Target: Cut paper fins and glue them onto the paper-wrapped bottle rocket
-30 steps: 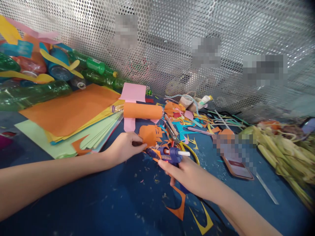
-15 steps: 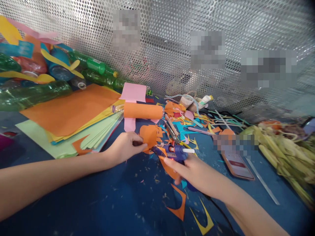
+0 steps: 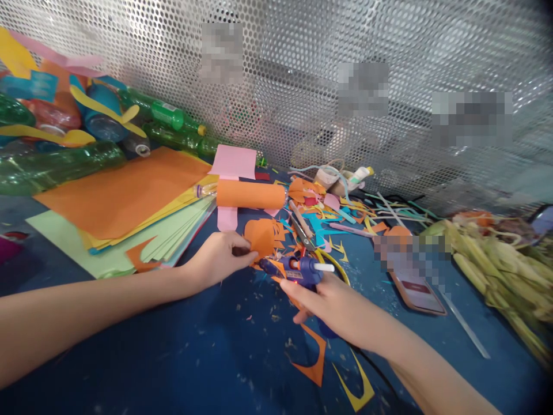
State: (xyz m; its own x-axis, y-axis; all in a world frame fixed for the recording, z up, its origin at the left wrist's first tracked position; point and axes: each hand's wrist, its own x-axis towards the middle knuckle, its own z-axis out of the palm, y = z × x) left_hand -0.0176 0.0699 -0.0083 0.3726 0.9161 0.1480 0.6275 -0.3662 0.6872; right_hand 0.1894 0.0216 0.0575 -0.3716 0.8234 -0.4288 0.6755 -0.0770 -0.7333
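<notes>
Between the thumb and fingers of my left hand (image 3: pixel 224 256) is the edge of a rounded orange paper piece (image 3: pixel 259 233). My right hand (image 3: pixel 328 300) is wrapped round a blue glue gun (image 3: pixel 302 270) with a white stick in its back. The gun's nozzle points left, close to the lower edge of the orange piece; whether it touches cannot be made out. Behind my hands lies a bottle wrapped in orange paper (image 3: pixel 250 195), across a pink paper strip (image 3: pixel 227 219).
Stacked coloured sheets (image 3: pixel 125 190) lie left, with green bottles (image 3: pixel 56 167) behind. Paper scraps and scissors (image 3: pixel 302 233) are beyond the gun. A phone (image 3: pixel 417 288), a clear stick (image 3: pixel 469 329) and corn husks (image 3: pixel 496 265) are on the right. A perforated metal panel (image 3: pixel 294 98) stands behind.
My right hand has moved slightly left with the glue gun, bringing the nozzle nearer my left fingertips. A yellow curved shape now shows behind the gun. My left hand has hardly moved.
</notes>
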